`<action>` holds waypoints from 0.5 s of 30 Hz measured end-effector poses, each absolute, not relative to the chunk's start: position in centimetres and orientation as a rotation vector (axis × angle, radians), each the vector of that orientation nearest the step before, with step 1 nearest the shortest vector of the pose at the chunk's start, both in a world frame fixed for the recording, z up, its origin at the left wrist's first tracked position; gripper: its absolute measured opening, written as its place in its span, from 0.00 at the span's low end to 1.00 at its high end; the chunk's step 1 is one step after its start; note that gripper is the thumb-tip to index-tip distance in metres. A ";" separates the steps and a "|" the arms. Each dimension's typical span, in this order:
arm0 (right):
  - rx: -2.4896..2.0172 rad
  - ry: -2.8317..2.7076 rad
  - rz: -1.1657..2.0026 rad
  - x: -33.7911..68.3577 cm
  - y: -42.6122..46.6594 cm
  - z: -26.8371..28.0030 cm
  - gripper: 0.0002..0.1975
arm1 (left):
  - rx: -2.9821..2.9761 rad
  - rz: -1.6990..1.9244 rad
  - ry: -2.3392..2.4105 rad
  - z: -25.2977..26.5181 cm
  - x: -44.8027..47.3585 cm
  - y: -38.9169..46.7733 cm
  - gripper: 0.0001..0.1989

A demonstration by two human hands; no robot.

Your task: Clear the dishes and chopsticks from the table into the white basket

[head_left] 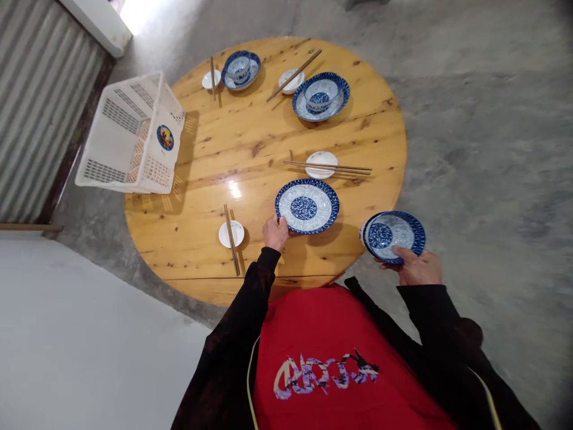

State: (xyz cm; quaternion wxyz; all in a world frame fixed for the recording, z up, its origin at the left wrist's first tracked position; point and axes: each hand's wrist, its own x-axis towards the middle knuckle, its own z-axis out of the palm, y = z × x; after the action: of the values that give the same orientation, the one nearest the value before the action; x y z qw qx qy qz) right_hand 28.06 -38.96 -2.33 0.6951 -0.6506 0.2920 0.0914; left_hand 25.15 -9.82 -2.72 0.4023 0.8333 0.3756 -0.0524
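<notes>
The left hand (274,233) pinches the near left rim of a blue-and-white plate (307,206) that lies flat on the round wooden table (215,155), near its near edge. The right hand (415,266) grasps a stack of blue-and-white dishes (392,236) from below, thumb on the near rim, holding it tilted in the air just off the table's right edge, above the concrete floor (483,119).

Just beyond the plate a small white saucer (321,164) bears a pair of chopsticks (329,168) laid across it. To the left of the left hand sits another white saucer (231,233) with chopsticks (231,239) across it. On the far side stand two plates, each with a bowl on it: a larger one (320,95) to the right and a smaller one (242,69) to the left, each with a saucer and chopsticks beside it. A white plastic basket (132,134) rests tipped at the table's left edge.
</notes>
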 end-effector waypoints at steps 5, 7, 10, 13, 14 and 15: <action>-1.448 0.681 0.203 28.6 -38.3 -2.1 0.09 | 2.089 -0.179 0.961 -2.0 25.4 -10.2 0.13; -1.450 0.683 0.210 28.7 -38.2 -2.0 0.09 | 2.054 -0.232 0.969 -1.5 25.4 -10.3 0.14; -1.442 0.678 0.218 28.9 -38.3 -2.1 0.10 | 2.030 -0.284 0.991 -1.2 25.4 -10.2 0.17; -1.455 0.668 0.219 28.8 -38.6 -2.4 0.09 | 2.102 -0.325 0.991 -1.4 25.4 -10.1 0.20; -1.466 0.665 0.223 28.8 -38.7 -2.5 0.08 | 2.126 -0.338 0.988 -1.5 25.5 -10.0 0.21; -1.475 0.661 0.229 28.8 -38.7 -2.5 0.08 | 2.147 -0.347 0.987 -1.6 25.5 -9.9 0.22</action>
State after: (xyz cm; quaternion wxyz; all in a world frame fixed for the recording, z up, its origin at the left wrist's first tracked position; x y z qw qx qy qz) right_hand 28.76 -38.73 -2.54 0.6849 -0.6583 0.2952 0.1022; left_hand 25.51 -9.91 -1.56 0.3677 0.8360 0.3842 -0.1351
